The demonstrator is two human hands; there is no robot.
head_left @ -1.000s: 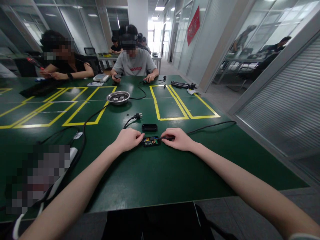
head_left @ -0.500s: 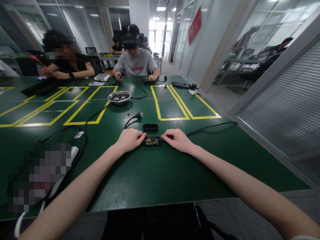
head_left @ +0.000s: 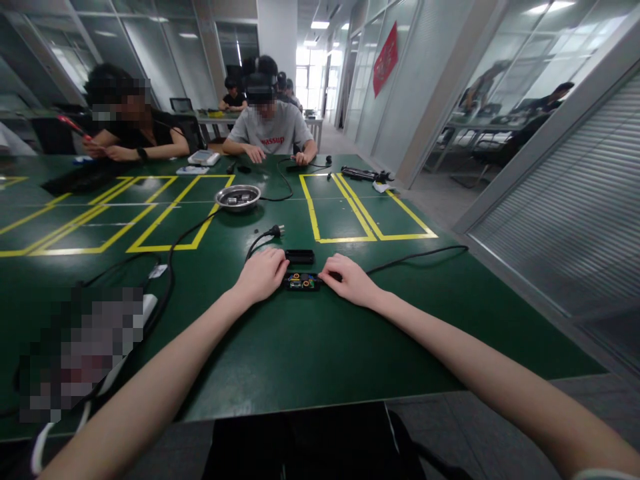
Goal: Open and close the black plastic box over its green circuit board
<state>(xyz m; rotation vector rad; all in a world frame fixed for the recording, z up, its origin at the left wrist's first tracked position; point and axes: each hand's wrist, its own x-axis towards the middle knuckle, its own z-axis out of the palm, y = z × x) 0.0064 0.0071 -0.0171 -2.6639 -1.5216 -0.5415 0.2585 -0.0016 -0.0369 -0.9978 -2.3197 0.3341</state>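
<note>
The opened power adapter (head_left: 301, 281) lies on the green tabletop (head_left: 310, 353) toward its near edge, circuit board and coils exposed. The left hand (head_left: 261, 274) presses curled fingers against its left end; the right hand (head_left: 349, 280) pinches its right end where the black cable (head_left: 415, 255) leaves toward the right edge. The black cover (head_left: 300, 256) lies apart just behind it, so the case is open and not yet closed. A plug (head_left: 275, 231) lies further back, a metal bowl (head_left: 237, 197) beyond.

I sit in a glass-walled office workshop: long green worktable (head_left: 310, 347) with yellow taped rectangles (head_left: 345, 207) (co-workers opposite).
</note>
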